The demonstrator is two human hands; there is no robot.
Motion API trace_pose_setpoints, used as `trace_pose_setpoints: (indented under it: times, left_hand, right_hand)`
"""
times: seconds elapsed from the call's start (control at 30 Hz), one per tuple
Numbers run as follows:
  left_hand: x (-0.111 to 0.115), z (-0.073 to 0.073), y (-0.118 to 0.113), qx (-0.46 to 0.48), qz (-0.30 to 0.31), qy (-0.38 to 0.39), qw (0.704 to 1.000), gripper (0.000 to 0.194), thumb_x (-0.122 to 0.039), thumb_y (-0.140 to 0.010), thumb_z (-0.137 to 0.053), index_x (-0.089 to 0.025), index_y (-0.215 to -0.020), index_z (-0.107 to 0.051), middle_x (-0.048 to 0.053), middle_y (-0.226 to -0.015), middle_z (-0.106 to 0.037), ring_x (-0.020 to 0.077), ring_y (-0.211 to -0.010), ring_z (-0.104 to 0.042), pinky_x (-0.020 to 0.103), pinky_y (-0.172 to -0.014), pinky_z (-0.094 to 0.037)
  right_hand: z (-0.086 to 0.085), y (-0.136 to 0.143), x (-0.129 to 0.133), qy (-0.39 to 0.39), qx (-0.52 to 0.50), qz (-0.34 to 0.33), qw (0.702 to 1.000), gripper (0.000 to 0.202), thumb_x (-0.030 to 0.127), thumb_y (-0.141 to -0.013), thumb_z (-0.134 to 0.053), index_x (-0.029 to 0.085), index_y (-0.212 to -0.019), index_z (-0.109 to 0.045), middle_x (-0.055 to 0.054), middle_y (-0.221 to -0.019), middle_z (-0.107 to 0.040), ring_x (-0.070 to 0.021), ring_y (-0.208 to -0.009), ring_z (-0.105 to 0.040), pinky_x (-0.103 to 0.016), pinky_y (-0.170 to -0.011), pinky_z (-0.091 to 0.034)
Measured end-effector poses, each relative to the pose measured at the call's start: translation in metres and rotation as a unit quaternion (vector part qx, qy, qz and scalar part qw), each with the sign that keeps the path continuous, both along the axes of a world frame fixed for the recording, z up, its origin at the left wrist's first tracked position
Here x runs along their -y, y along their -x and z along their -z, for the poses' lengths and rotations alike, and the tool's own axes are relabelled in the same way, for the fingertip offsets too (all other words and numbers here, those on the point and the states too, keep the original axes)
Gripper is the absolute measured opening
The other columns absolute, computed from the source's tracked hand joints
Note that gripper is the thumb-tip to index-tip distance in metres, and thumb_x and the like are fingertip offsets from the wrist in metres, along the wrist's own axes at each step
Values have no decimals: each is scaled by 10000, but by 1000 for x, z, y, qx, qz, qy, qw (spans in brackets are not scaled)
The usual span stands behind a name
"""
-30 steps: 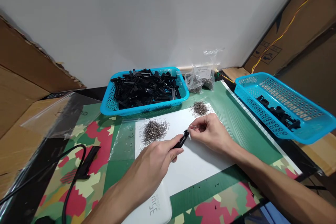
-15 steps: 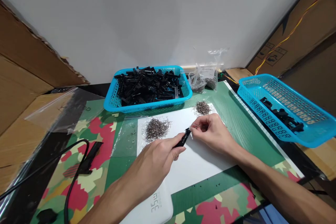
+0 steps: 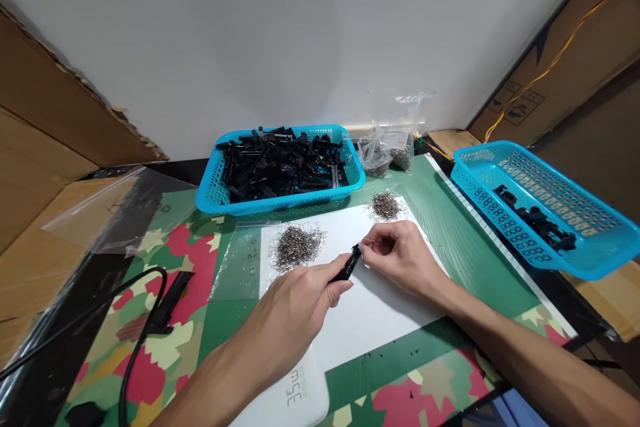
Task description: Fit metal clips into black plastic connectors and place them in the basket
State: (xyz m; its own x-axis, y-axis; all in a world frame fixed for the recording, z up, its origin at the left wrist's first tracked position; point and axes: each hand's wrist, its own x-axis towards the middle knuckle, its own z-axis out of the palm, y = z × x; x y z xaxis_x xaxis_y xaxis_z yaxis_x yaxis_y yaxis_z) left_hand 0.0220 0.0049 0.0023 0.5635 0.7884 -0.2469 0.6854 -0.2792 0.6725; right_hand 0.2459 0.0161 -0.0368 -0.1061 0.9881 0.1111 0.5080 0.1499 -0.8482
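Note:
My left hand [image 3: 305,290] is closed around a small black plastic part [image 3: 349,264], its narrow end pointing up and right. At that end the fingertips of my right hand [image 3: 397,250] are pinched together. A thin, light-coloured metal piece [image 3: 369,240] shows between them; its exact kind is too small to make out. Both hands are above a white sheet [image 3: 370,307]. On the sheet lie a large heap of tiny metal pieces [image 3: 297,245], left of the black part, and a smaller heap [image 3: 385,205] behind my right hand.
A blue basket [image 3: 280,205] full of black parts stands at the back. Another blue basket [image 3: 600,267] on the right holds several. Clear bags [image 3: 400,150] of metal pieces stand between them. A white power bank [image 3: 300,393], black cable [image 3: 131,363] and loose black part [image 3: 173,300] lie nearer.
Both hands keep their grips and almost the same places. My right hand has shifted very slightly at the tip of the black plastic part; the view has moved a little.

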Motion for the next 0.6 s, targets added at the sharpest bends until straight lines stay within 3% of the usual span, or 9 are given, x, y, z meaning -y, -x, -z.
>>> trace_pose_setpoints:
  times: [0.2, 0.4, 0.5, 0.6]
  left_hand:
    - [0, -2, -2, 2, -4, -4, 1000, 312, -368, -1097, -462, -260, -1300, -674, -5, -863, -754, 213, -819, -707, 296, -672, -416]
    - [0, -2, -1, 2, 2, -7, 1000, 322, -340, -1094, -461, -278, -1326, -677, -10, -876, -770, 204, -794, -709, 286, -669, -432]
    - [0, -1, 0, 0, 3, -8, 1000, 312, -346, -1092, -466, -282, -1310, -680, 6, -951, -788, 214, -843, -721, 286, -673, -440]
    - [-1, 1, 1, -5, 3, -12, 1000, 306, -336, -1095, -453, -289, -1288, -687, 2, -943, -788, 214, -815, -718, 289, -674, -451]
  right_hand:
    - [-5, -3, -2, 4, 4, -22, 1000, 171, 109, -808, -666, 165, -648, -690, 59, -553, -547, -84, -544, -457, -235, -553, -331]
    - [-15, -8, -3, 7, 56, -75, 996, 144, 116, -878, -664, 164, -774, -752, 45, -600, -608, -93, -556, -489, -248, -574, -348]
    - [-18, -9, -3, 14, 85, -70, 994, 181, 130, -909, -646, 167, -763, -748, 33, -604, -615, -104, -559, -497, -262, -563, -329]
    - [-21, -12, -4, -30, 82, -36, 995, 237, 148, -966, -603, 170, -784, -753, 0, -680, -673, -128, -613, -560, -276, -584, -364]
